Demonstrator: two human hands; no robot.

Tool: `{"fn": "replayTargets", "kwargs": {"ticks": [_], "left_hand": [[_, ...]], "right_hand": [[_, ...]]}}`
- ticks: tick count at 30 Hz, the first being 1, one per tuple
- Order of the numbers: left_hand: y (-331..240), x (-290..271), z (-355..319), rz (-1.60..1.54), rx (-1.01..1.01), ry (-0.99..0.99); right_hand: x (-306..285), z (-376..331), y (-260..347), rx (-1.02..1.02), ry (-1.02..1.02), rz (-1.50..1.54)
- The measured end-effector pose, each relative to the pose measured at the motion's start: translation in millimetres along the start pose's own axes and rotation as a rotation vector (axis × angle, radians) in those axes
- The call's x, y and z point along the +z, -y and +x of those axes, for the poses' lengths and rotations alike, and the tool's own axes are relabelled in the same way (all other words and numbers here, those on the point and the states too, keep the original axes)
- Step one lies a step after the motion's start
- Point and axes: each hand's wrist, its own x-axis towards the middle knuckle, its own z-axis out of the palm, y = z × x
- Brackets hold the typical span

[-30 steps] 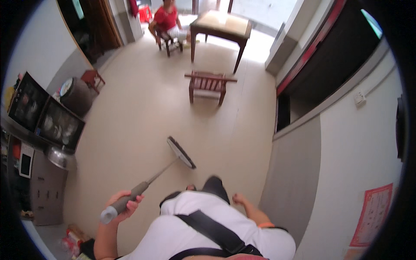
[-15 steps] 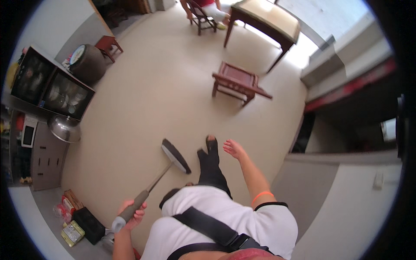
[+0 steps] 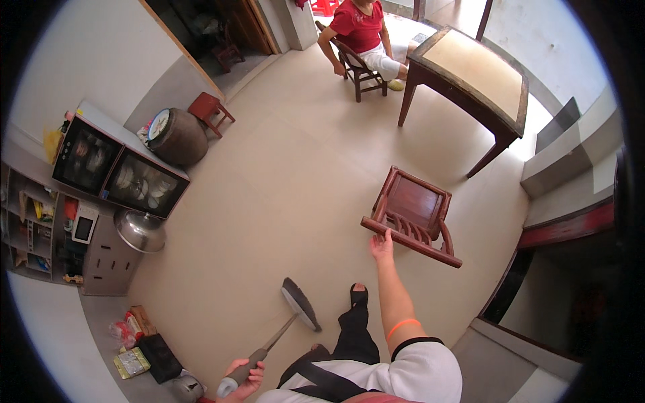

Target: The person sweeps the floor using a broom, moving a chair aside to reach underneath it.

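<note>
My left hand (image 3: 247,380), low in the view, is closed around the grey handle of a broom (image 3: 268,346). The broom slants forward, its dark-bristled head (image 3: 299,305) down at the floor left of my foot. My right arm reaches forward, and my right hand (image 3: 381,247) is at the near top rail of a reddish-brown wooden chair (image 3: 418,199). A finger or thumb lies over the rail and the hand looks closed on it; the other fingers are partly hidden. The chair's slatted back faces me, and its flat seat lies beyond.
A person in a red top (image 3: 357,30) sits on a chair beside a dark-framed table (image 3: 470,64). Left stand a glass-fronted cabinet (image 3: 138,181), a brown barrel (image 3: 180,138), a red stool (image 3: 207,107) and a metal lid (image 3: 141,230). A black box (image 3: 160,358) lies lower left.
I have come closer to the wooden chair. My right hand, earlier apart from it with fingers spread, now meets its top rail. The broom stays in my left hand.
</note>
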Motion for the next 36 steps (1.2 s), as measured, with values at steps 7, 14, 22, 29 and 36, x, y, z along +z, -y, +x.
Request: {"fn": "replayTargets", "kwargs": {"ticks": [7,14,22,29,36], "left_hand": [[-2.1,24.9,34.1,0.013,-0.087,-0.025],[-11.1,51.5,48.9,0.107,-0.132,-0.049],[-33.5,28.7,32.5,0.097,-0.265,0.027],[-42.1,-11.8,11.5,0.153,-0.383,0.053],[-44.1,-59.4,12.1,0.253,-0.446,0.098]], "right_hand": [[10.1,32.2,14.3,0.003,-0.139,0.383],[30.1,10.0,82.2,-0.112,-0.261,0.233],[-59.4,-153.6,284.3,-0.438,-0.224,-0.184],[-125.4,-345.3,188.8,-0.455,-0.423,-0.406],[-266.2,-433.6,77.6,-0.459,-0.579,-0.604]]}}
